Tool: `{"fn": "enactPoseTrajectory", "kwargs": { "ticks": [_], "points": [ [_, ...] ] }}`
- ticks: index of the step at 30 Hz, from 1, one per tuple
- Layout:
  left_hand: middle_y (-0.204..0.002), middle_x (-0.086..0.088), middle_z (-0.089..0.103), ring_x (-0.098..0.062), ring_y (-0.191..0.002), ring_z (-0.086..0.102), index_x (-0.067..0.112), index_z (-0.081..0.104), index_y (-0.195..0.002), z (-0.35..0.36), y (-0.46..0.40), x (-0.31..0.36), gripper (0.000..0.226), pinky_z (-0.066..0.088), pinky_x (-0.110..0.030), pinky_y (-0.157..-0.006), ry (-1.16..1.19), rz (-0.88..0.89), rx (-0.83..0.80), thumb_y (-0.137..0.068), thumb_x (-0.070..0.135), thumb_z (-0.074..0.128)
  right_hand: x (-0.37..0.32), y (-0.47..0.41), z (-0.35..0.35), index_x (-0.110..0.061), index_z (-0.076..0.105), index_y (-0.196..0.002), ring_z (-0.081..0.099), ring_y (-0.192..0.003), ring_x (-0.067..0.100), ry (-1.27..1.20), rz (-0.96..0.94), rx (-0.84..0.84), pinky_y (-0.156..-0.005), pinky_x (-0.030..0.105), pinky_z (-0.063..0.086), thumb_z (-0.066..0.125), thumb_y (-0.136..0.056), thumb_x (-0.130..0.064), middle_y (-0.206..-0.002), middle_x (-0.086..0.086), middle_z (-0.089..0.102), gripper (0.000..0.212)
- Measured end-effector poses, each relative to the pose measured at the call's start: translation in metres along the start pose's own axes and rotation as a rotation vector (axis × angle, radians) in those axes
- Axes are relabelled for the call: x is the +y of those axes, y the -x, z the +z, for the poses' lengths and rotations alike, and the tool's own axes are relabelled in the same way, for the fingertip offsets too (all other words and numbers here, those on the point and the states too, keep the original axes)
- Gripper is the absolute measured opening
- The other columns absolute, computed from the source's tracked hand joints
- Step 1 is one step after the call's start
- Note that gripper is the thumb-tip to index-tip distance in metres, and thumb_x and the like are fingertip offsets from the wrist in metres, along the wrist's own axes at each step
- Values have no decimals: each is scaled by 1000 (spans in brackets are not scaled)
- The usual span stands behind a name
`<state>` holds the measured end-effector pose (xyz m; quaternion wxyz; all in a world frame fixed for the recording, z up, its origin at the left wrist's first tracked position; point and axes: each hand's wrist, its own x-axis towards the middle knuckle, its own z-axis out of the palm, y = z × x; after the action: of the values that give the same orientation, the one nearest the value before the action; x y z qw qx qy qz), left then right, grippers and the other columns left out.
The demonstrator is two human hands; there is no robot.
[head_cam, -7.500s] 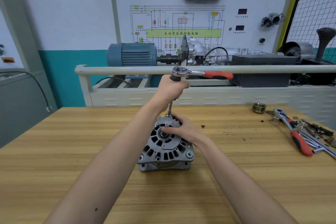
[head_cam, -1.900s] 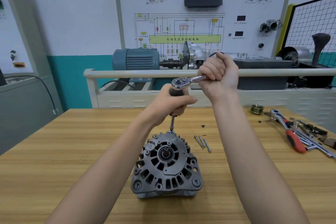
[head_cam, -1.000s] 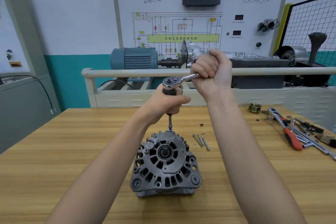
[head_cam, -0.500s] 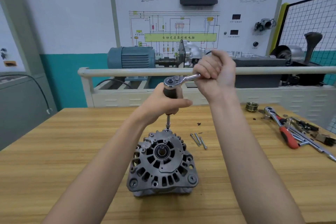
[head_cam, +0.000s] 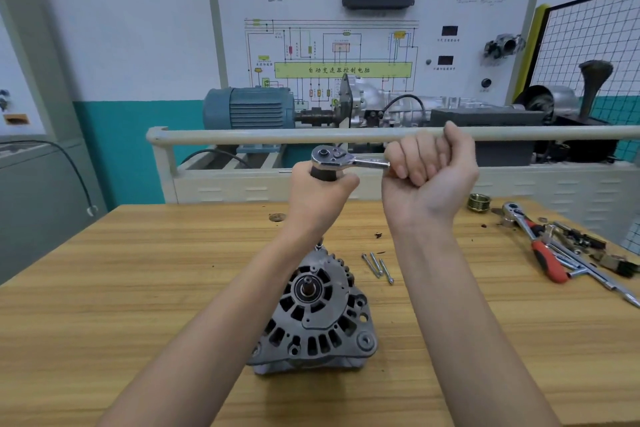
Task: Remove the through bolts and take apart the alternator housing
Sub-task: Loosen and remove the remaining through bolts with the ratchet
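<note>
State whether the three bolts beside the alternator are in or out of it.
Out: the bolts lie loose on the table, right of the alternator.

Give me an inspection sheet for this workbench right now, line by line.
Surface: wooden table, dark specks.
Job's things: alternator upright; ratchet on extension at its far edge; three loose bolts beside it.
Clutter: red-handled ratchet, metal tools, brass-coloured pulley, far right.
Hands: left hand grips extension; right hand grips ratchet handle.
Cables: black cable, left cabinet.
Surroundings: trainer board, blue motor.
</note>
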<state>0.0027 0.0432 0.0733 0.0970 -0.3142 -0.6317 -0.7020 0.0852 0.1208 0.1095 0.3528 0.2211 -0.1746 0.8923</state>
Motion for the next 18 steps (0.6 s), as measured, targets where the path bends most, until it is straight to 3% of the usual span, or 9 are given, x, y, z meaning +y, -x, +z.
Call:
{"fn": "enactPoseTrajectory", "kwargs": {
  "ticks": [5,8,12,16,18],
  "points": [
    [-40,3,33,-12,-37,28,20,43,-41,-26,-7,11,38,27,-20,-45,19,-36,-578,-69,6,65,-4,-48,3,-19,26,-41,10,-31,6,-133,457,-23,-31,17,16,38,-90,-10,-32,-6,23,52],
    [-41,4,28,-12,-37,26,22,39,-40,-24,-10,13,42,24,-20,-46,30,-73,-661,-68,4,64,2,-62,6,-20,25,-45,9,-32,5,-166,596,-26,-31,17,16,41,-85,-8,-31,-4,26,45],
    [-39,6,28,-10,-35,25,23,38,-36,-20,-8,7,42,24,-17,-44,79,-70,-511,-69,7,60,1,-53,1,-18,26,-43,20,-26,7,-175,462,45,-30,17,17,40,-92,-11,-34,-7,23,51],
    [-40,6,30,-13,-39,23,19,37,-46,-8,-6,2,37,21,-23,-46,123,-74,-86,-71,4,59,5,-13,0,-20,31,-40,19,-31,8,-27,85,40,-34,21,24,36,-98,-12,-36,-7,21,59],
    [-42,5,29,-16,-44,23,17,35,-49,-3,-5,1,39,20,-29,-49,96,-68,27,-74,-1,59,8,2,2,-21,32,-39,19,-33,9,46,-33,-2,-37,22,27,35,-98,-13,-37,-7,22,59]
  ]
}}
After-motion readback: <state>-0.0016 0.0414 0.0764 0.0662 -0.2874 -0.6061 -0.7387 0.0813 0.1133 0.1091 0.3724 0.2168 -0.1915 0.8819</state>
